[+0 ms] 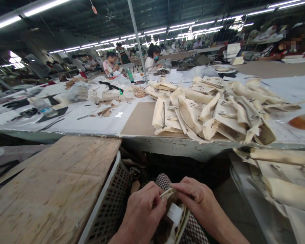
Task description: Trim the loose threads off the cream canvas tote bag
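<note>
One cream piece is over the checked lap, its gripped edge pointing away from the wearer, its long axis running from there down toward the body, white tag facing up. Left hand pinches that edge, thumb against bent fingers, knuckles up; right hand grips it opposite, fingers reaching leftward, wrist angled inward

Included a clear container on a dark sheet near the table's front edge, a stained brown board just below that edge, and ceiling lights.
</note>
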Motion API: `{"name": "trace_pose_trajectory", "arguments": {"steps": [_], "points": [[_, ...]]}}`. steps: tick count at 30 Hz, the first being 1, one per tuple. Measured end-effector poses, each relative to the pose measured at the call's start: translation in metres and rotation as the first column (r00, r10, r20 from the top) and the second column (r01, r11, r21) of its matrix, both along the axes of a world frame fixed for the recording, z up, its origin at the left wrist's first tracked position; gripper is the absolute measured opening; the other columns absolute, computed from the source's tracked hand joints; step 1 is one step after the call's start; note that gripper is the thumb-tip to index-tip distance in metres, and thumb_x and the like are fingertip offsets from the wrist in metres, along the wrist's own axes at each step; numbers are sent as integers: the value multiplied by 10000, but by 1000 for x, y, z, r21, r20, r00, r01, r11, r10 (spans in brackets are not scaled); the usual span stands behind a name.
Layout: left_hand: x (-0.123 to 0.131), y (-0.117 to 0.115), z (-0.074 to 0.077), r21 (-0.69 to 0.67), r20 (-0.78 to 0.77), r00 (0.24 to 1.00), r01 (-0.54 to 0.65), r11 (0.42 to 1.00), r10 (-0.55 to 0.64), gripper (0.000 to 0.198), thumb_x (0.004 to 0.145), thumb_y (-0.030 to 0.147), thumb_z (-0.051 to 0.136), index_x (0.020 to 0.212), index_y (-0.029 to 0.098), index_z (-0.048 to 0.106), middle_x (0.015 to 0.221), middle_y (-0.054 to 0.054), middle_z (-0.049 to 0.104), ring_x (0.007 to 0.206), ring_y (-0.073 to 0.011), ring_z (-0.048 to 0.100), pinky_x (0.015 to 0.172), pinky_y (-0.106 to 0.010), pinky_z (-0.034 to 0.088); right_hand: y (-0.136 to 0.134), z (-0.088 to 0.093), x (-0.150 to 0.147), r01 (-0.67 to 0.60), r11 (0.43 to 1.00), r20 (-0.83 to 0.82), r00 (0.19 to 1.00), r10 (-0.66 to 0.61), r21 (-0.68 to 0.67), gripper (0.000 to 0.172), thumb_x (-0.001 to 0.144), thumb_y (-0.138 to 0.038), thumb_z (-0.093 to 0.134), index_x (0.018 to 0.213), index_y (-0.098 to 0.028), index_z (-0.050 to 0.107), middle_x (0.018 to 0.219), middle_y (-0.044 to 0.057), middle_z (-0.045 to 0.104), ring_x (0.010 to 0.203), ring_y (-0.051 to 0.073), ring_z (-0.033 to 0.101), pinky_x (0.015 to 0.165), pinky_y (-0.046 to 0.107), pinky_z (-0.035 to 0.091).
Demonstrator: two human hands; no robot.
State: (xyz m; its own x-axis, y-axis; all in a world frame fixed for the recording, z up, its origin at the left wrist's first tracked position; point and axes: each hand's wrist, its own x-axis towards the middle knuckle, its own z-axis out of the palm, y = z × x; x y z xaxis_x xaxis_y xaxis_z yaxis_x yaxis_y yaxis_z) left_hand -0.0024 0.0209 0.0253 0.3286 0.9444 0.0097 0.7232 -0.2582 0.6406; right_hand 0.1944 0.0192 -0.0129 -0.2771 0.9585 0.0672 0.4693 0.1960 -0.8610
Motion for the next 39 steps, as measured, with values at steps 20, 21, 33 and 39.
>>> {"name": "trace_pose_trajectory", "arguments": {"steps": [20, 21, 33, 39], "points": [[7, 4, 3, -38, -170, 984, -54, 998, 47, 249, 847, 165, 527, 599, 182, 510, 698, 12, 572, 636, -129, 558, 599, -242, 367, 1, 10, 2, -61, 997, -89, 994, 57, -45, 196, 914, -148, 607, 978, -268, 748, 856, -9, 650, 835, 152, 623, 745, 232, 466], [7, 3, 3, -34, -170, 984, -50, 998, 44, 251, 845, 163, 529, 597, 182, 503, 695, 13, 571, 633, -129, 557, 598, -241, 366, 1, 13, 2, -74, 996, -120, 990, 67, -55, 189, 911, -148, 610, 960, -269, 747, 880, -10, 657, 854, 151, 627, 764, 230, 470], [8, 1, 6, -19, -139, 989, -52, 998, 49, 286, 854, 140, 515, 578, 180, 454, 689, 5, 561, 635, -132, 554, 591, -235, 372, 5, 17, -9, -32, 996, -79, 997, 25, -89, 127, 855, -152, 686, 850, -263, 748, 840, -29, 688, 813, 153, 636, 739, 234, 460], [6, 0, 6, -24, -121, 991, -54, 998, 51, 283, 848, 126, 515, 578, 179, 449, 683, 9, 550, 628, -130, 548, 588, -233, 370, 2, 9, -13, -4, 996, -151, 988, -10, -91, 108, 874, -202, 688, 873, -271, 771, 870, -19, 700, 824, 154, 649, 735, 225, 477]]}}
